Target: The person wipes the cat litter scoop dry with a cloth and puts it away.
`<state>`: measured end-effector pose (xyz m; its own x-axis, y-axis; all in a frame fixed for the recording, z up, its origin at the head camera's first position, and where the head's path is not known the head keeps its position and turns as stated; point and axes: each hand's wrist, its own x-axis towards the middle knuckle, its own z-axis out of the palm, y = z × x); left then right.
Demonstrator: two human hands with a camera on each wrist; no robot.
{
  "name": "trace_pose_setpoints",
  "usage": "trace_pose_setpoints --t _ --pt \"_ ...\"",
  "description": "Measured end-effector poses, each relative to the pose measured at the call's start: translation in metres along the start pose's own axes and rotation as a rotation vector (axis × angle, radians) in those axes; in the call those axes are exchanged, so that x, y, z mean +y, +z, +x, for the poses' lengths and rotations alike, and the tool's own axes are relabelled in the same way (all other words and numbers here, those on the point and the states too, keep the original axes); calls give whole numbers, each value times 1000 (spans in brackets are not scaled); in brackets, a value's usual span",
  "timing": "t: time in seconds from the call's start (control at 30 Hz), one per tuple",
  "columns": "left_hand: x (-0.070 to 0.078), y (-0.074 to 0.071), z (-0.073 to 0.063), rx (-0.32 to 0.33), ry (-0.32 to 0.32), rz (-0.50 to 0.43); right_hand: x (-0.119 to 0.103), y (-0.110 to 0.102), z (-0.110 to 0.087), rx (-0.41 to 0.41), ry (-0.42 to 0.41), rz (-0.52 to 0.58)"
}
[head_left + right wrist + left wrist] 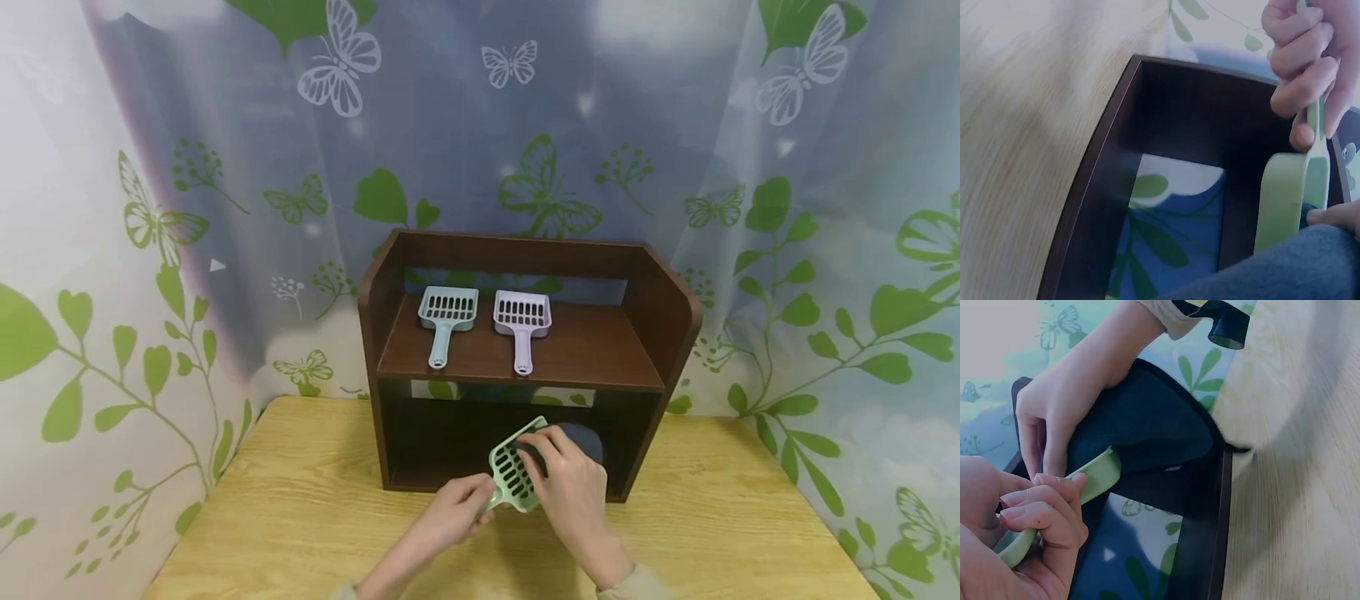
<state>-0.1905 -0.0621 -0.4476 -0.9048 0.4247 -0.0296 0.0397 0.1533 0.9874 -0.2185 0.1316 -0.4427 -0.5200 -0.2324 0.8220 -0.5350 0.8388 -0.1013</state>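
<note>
My left hand (459,504) grips the handle of a pale green litter scoop (513,498), its slotted pan angled up to the right in front of the shelf. In the left wrist view, the fingers of that hand curl round the green handle. A dark cloth (587,442) is pinched in my right hand (573,487), whose fingertips press it into the pan. The cloth (1147,425) drapes down behind the right hand in the left wrist view. In the right wrist view, the cloth (1260,269) covers part of the scoop's pan (1279,200).
A dark brown two-tier shelf (525,382) stands on the wooden table (300,500). On its upper tier lie a pale blue-green scoop (441,343) and a pale lilac scoop (522,350). Behind hangs a curtain (450,125) printed with butterflies and leaves.
</note>
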Motion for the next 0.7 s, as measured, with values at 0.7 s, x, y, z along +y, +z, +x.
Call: trace_pose_setpoints --t 0.7 --pt "-1 -13 -2 169 66 92 -11 -6 -11 -159 -181 60"
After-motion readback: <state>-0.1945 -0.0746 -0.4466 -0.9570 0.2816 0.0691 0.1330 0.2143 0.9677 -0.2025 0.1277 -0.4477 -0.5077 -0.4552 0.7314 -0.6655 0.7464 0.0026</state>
